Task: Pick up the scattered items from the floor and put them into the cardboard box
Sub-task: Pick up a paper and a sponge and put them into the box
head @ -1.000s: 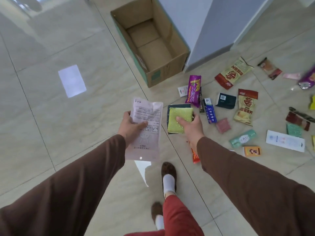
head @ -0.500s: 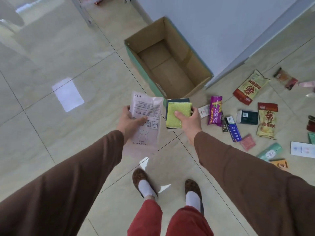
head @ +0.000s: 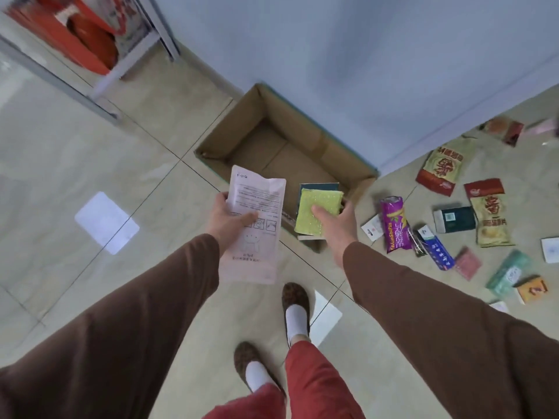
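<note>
The open cardboard box (head: 357,172) stands on the floor against the wall, and I see nothing inside it. My left hand (head: 225,220) grips a pale pink printed packet (head: 254,228) just in front of the box's near left corner. My right hand (head: 335,220) holds a yellow-green sponge (head: 319,211) stacked on a dark flat item, over the near edge of the box. Scattered items lie on the floor to the right: a purple snack packet (head: 394,223), a red and yellow snack bag (head: 490,211) and a dark small box (head: 453,219).
More packets lie further right, among them another snack bag (head: 441,169), a blue tube box (head: 437,251) and a green packet (head: 506,272). A grey wall corner (head: 332,71) rises behind the box. A metal rack with red things (head: 90,40) stands far left. My feet (head: 295,300) are below.
I have stepped closer to the box. Both hands, still holding the packet and the sponge, have come from over the floor to the box's near edge.
</note>
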A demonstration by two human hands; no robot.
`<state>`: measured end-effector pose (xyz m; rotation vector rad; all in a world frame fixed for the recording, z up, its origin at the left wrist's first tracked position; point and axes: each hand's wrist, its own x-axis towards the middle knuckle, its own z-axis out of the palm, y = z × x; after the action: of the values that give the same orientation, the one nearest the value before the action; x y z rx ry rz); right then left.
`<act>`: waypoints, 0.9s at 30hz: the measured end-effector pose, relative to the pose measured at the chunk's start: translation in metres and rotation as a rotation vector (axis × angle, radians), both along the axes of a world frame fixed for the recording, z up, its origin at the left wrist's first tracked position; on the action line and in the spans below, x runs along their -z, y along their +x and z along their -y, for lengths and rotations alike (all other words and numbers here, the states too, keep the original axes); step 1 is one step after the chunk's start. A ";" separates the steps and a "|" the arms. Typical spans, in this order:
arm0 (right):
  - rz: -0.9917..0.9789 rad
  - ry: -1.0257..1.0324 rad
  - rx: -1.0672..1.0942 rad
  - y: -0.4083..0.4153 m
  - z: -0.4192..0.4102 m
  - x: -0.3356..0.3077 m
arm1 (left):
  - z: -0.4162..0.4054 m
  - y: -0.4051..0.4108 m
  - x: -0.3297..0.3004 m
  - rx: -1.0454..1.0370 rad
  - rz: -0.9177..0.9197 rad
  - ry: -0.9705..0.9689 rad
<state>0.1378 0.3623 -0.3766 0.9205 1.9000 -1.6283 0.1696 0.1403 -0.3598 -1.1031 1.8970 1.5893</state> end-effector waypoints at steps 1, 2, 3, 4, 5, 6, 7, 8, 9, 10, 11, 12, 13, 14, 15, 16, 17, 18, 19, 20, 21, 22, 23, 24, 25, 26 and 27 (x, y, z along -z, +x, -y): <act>0.000 0.004 0.024 -0.010 0.007 0.004 | 0.007 -0.016 0.004 0.026 0.006 -0.009; 0.003 0.004 0.053 -0.020 0.013 0.008 | 0.014 -0.032 0.009 0.055 0.016 -0.014; 0.012 0.009 0.080 -0.029 0.018 0.012 | 0.020 -0.047 0.013 0.085 0.029 -0.016; 0.020 0.016 0.105 -0.037 0.024 0.016 | 0.025 -0.061 0.017 0.114 0.037 -0.015; 0.026 0.023 0.130 -0.044 0.029 0.020 | 0.031 -0.075 0.022 0.140 0.039 -0.016; 0.034 0.024 0.161 -0.050 0.035 0.023 | 0.037 -0.089 0.026 0.168 0.040 -0.018; 0.046 0.027 0.191 -0.056 0.040 0.027 | 0.044 -0.102 0.030 0.198 0.041 -0.022; 0.056 0.030 0.219 -0.060 0.045 0.032 | 0.050 -0.115 0.035 0.232 0.039 -0.027; 0.065 0.034 0.244 -0.065 0.048 0.037 | 0.054 -0.128 0.039 0.269 0.032 -0.027; 0.075 0.032 0.272 -0.068 0.053 0.040 | 0.058 -0.140 0.043 0.306 0.025 -0.024; 0.081 0.023 0.299 -0.072 0.057 0.045 | 0.061 -0.152 0.048 0.342 0.021 -0.021; 0.084 0.018 0.326 -0.076 0.060 0.050 | 0.062 -0.164 0.052 0.377 0.019 -0.020; 0.082 0.020 0.357 -0.079 0.062 0.055 | 0.062 -0.176 0.056 0.414 0.019 -0.018; 0.077 0.027 0.380 -0.083 0.064 0.058 | 0.061 -0.187 0.061 0.449 0.017 -0.019; 0.072 0.045 0.394 -0.086 0.067 0.061 | 0.059 -0.198 0.066 0.481 0.011 -0.023; 0.064 0.065 0.402 -0.089 0.068 0.065 | 0.056 -0.207 0.070 0.515 0.006 -0.032; 0.059 0.090 0.400 -0.091 0.069 0.068 | 0.054 -0.215 0.075 0.562 0.011 -0.063; 0.068 0.137 0.376 -0.092 0.068 0.072 | 0.052 -0.221 0.079 0.626 0.021 -0.123; 0.085 0.206 0.326 -0.092 0.066 0.074 | 0.050 -0.226 0.083 0.699 0.032 -0.207; 0.114 0.275 0.270 -0.091 0.065 0.075 | 0.049 -0.228 0.086 0.765 0.034 -0.290; 0.143 0.327 0.232 -0.089 0.062 0.075 | 0.048 -0.229 0.087 0.823 0.022 -0.363; 0.156 0.364 0.203 -0.087 0.060 0.075 | 0.047 -0.228 0.088 0.877 -0.003 -0.412; 0.156 0.398 0.169 -0.083 0.057 0.075 | 0.045 -0.226 0.088 0.934 -0.040 -0.440; 0.152 0.430 0.130 -0.079 0.056 0.074 | 0.043 -0.223 0.087 0.996 -0.085 -0.456; 0.146 0.459 0.084 -0.075 0.055 0.072 | 0.041 -0.218 0.086 1.066 -0.128 -0.466; 0.135 0.493 0.032 -0.070 0.055 0.068 | 0.037 -0.213 0.084 1.143 -0.168 -0.476; 0.124 0.531 -0.018 -0.065 0.054 0.066 | 0.033 -0.208 0.082 1.220 -0.196 -0.487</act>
<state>0.0728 0.3086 -0.4425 1.1688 2.2844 -1.0345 -0.0382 0.1069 -0.4416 0.2022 2.3743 0.5501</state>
